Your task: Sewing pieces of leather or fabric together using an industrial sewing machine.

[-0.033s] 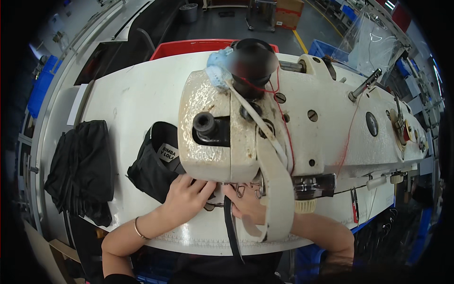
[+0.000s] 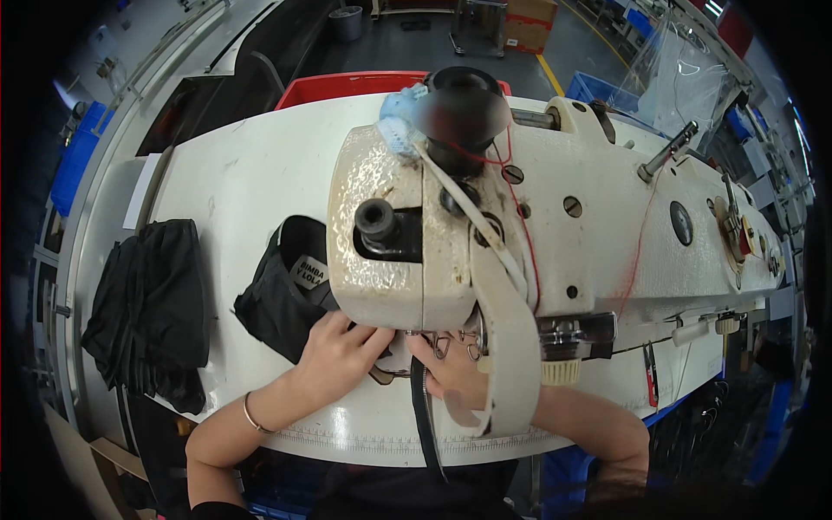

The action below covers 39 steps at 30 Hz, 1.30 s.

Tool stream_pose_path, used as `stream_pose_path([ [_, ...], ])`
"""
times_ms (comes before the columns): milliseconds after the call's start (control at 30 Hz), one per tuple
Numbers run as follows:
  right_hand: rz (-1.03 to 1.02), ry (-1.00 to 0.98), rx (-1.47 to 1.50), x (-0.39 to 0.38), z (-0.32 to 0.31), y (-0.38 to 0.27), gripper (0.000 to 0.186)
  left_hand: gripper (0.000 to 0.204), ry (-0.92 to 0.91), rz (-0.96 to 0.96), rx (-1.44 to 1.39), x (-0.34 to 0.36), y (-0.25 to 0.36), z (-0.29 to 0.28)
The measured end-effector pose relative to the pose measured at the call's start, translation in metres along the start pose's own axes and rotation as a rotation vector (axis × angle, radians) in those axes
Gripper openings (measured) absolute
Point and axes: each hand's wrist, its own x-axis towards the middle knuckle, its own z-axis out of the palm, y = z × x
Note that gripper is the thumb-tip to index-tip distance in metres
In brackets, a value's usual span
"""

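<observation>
Under the head of a cream sewing machine point(image 2: 381, 290), both my hands are close together at the work. My left hand point(image 2: 338, 351) has its fingers bent down and closed on the near edge of a black fabric pouch point(image 2: 282, 299), with the tips partly behind the machine head. The pouch gapes at its far end, where a pale label point(image 2: 309, 271) shows inside. A black zipper tape point(image 2: 422, 412) runs from the sewing area toward me over the table edge. My right hand point(image 2: 455, 373) presses its fingers against that tape, partly hidden by wire guides and a curved cream guard point(image 2: 511, 373).
A stack of black fabric pieces point(image 2: 152, 312) lies at the left of the white table point(image 2: 243, 182). Red-handled snips point(image 2: 650, 377) lie at the right. Red thread point(image 2: 527, 243) runs over the machine. A red bin point(image 2: 347, 87) stands behind the table.
The pouch has shifted slightly away from me and to the right under the machine head. My left hand has moved a little with it; my right hand looks nearly still.
</observation>
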Motion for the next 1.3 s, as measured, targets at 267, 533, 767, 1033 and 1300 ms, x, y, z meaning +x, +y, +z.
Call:
stream_pose_path([
  [267,-0.052,0.184,-0.093,-0.009,-0.011,-0.003,0.04,0.04,0.046,-0.045,-0.133,-0.002,0.007,0.002],
  [533,-0.072,0.167,0.12,-0.008,-0.007,0.0,0.036,0.028,0.099,-0.196,-0.319,0.004,0.004,0.013],
  [767,0.359,-0.188,0.578,-0.017,0.005,-0.003,0.02,0.045,0.032,-0.229,-0.499,-0.024,0.001,0.044],
  [1033,0.189,-0.2,0.386,-0.024,0.008,-0.003,0.026,0.044,-0.024,-0.194,-0.381,-0.007,0.009,0.011],
  [1300,0.148,-0.247,0.399,-0.03,0.014,-0.002,0.037,0.052,-0.028,-0.207,-0.345,-0.003,0.013,0.007],
])
